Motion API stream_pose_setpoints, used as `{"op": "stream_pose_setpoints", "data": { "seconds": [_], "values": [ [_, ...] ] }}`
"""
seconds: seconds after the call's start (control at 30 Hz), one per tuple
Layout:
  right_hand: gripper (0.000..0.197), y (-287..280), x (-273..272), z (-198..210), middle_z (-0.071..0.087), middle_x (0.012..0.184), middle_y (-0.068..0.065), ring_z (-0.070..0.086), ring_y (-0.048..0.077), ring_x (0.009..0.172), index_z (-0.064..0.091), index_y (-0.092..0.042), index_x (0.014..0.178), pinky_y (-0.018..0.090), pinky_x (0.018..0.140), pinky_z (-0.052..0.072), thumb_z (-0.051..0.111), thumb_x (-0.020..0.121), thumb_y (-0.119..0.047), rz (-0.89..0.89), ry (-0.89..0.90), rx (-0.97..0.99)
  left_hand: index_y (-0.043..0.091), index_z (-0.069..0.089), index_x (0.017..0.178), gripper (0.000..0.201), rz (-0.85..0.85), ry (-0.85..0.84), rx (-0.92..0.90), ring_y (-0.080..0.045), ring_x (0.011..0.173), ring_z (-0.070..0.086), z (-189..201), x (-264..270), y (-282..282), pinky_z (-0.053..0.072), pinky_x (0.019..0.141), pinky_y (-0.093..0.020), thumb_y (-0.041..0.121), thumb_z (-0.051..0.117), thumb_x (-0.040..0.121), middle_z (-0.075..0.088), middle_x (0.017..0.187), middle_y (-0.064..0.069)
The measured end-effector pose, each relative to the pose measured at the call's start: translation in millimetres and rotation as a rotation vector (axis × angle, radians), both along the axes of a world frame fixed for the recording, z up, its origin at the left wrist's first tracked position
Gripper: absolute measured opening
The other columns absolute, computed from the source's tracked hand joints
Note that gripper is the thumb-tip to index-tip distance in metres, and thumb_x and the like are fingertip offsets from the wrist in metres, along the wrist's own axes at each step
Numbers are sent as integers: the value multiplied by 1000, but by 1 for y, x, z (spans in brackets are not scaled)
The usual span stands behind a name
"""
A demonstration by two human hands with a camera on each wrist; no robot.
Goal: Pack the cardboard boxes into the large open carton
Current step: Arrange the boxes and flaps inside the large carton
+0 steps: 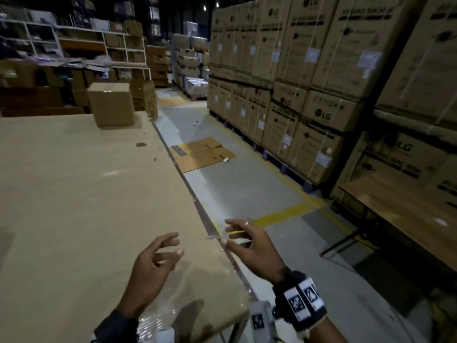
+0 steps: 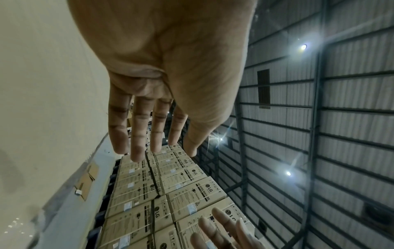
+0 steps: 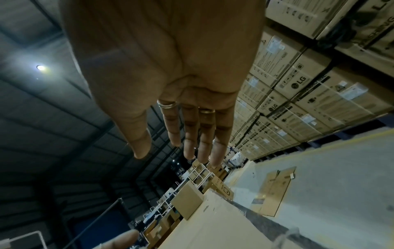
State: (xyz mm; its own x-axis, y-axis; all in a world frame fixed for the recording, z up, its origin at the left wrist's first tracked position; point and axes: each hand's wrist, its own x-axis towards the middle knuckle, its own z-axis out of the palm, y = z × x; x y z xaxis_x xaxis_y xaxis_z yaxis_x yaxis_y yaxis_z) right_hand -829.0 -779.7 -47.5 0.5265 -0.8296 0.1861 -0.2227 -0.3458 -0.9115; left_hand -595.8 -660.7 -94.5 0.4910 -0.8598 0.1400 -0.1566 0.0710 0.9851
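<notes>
Both hands hover palm-to-palm over the near corner of the table [image 1: 74, 194], nothing gripped. Left hand [image 1: 153, 263]: fingers [image 2: 136, 133] straight and slightly spread in the wrist view, loosely bent in the head view, thumb apart, touching nothing. Right hand [image 1: 249, 243]: fingers [image 3: 189, 134] straight and close together, thumb splayed, rings on two fingers; a thin pale strip, maybe tape, sits at its fingertips by the table edge, can't tell if it is pinched or just behind. Wrist carries a black band with marker tags [image 1: 300, 300]. Below the left fingers the table corner is covered in shiny clear film [image 1: 158, 315]. Table surface is brown board with a few small dark scraps ahead of the fingers. Far ahead of the left fingers, at the table's far end, one closed cardboard box [image 1: 111, 103] stands upright, well apart from both hands; clear path to it over the tabletop. No open carton identifiable in any view. Right of the right fingers: grey floor with yellow lines, and a flattened cardboard sheet [image 1: 201, 153] lying near the table edge, a small white item on it. Further right, a wall of strapped LG cartons [image 1: 309, 82] on pallets runs down the aisle. Beyond the box, shelving [image 1: 81, 45] with stacked cardboard, dim.
</notes>
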Motion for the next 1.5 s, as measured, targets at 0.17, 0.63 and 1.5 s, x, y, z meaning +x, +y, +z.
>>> {"op": "stream_pose_setpoints", "data": {
  "seconds": [0.17, 0.63, 1.5],
  "values": [
    [40, -73, -23, 8, 72, 113, -7, 69, 9, 103, 65, -30, 128, 29, 86, 58, 78, 89, -30, 11, -60, 27, 21, 73, 115, 30, -1, -36, 10, -28, 86, 76, 8, -18, -59, 61, 67, -31, 3, 73, 92, 77, 105, 0],
    [41, -289, -116, -10, 71, 116, -8, 70, 8, 106, 64, -30, 129, 33, 91, 57, 77, 90, -29, 370, -152, 86, 17, 75, 112, 21, 282, -120, 67, -20, 86, 73, 22, -157, -211, 58, 69, -25, 6, 74, 93, 77, 102, -5],
    [23, -528, 39, -14, 68, 85, 8, 69, 24, 80, 69, -24, 116, 40, 67, 60, 74, 94, -26, 572, -88, 4, 25, 75, 106, 20, 553, -273, -12, -18, 84, 73, 52, -57, -423, 61, 72, -39, 32, 77, 88, 74, 95, 8]
  ]
}}
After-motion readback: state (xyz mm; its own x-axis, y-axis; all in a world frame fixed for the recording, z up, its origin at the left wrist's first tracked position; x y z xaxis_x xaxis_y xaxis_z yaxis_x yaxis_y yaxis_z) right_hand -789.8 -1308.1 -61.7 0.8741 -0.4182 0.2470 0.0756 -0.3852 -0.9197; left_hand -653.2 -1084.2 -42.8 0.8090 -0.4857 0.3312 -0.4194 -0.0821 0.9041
